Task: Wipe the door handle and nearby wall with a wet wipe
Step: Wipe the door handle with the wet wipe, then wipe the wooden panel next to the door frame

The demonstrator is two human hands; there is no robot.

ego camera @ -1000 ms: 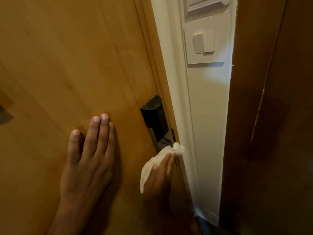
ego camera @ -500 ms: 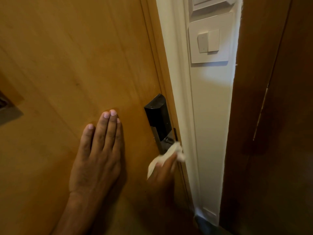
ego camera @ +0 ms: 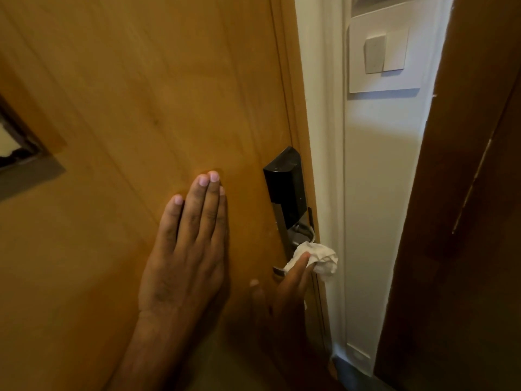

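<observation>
A black and silver lock unit (ego camera: pixel 285 190) sits at the right edge of the wooden door (ego camera: pixel 135 94), with the silver door handle (ego camera: pixel 302 235) under it. My right hand (ego camera: pixel 290 289) holds a crumpled white wet wipe (ego camera: pixel 318 256) against the lower part of the handle; the hand covers most of the lever. My left hand (ego camera: pixel 187 249) lies flat on the door, fingers together, left of the lock. The white wall (ego camera: pixel 377 193) runs just right of the door frame.
A white light switch plate (ego camera: pixel 379 59) is on the wall above handle height. A dark brown door or panel (ego camera: pixel 465 221) stands at the right, leaving a narrow strip of wall. A dark framed plate (ego camera: pixel 19 159) is on the door at far left.
The wipe has slid from the upper handle down and slightly right along the lever. My left hand stays flat on the door. The view has shifted closer.
</observation>
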